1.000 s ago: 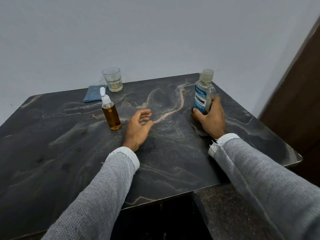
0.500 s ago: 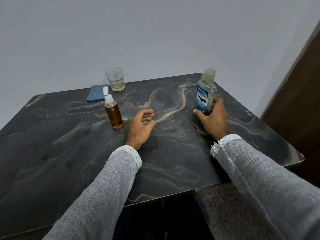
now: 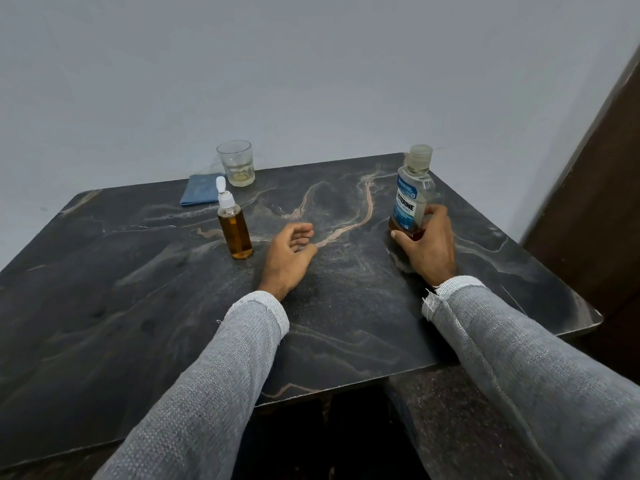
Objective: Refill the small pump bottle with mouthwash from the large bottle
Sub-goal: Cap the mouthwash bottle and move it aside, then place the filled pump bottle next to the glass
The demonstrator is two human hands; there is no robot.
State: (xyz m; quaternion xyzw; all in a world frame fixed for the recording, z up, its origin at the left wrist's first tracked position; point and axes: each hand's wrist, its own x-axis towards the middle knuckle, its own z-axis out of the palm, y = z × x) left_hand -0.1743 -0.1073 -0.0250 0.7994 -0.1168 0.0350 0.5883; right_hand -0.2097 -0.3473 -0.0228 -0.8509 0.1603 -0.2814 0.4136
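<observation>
Right now both bottles stand capped on the table (image 3: 138, 306), so the step in hand looks like getting the large bottle (image 3: 412, 195) ready to pour. It sits upright near the table's far right corner, its cap on, only a shallow layer of amber liquid showing at the base. To do this well, I would keep it upright while the cap comes off, and take the pump head off the small pump bottle (image 3: 234, 226) before anything tips; that neck looks narrow, so a slow, thin stream with the 2 mouths close together seems wise. The small bottle already looks nearly full of amber liquid, so overflow is the likely slip, and the blue cloth (image 3: 201, 194) by the far edge would serve for drips.

The right hand (image 3: 427, 245) grips the large bottle low down, thumb across the front below the label and fingers curled round its right side, wrist resting on the table. The left hand (image 3: 289, 256) lies idle on the table's middle, just right of the small bottle and not touching it, fingers loosely curled, holding nothing. Both forearms, in grey knit sleeves, reach in over the near edge. A glass (image 3: 236, 163) with a little pale liquid stands at the far edge behind the small bottle
</observation>
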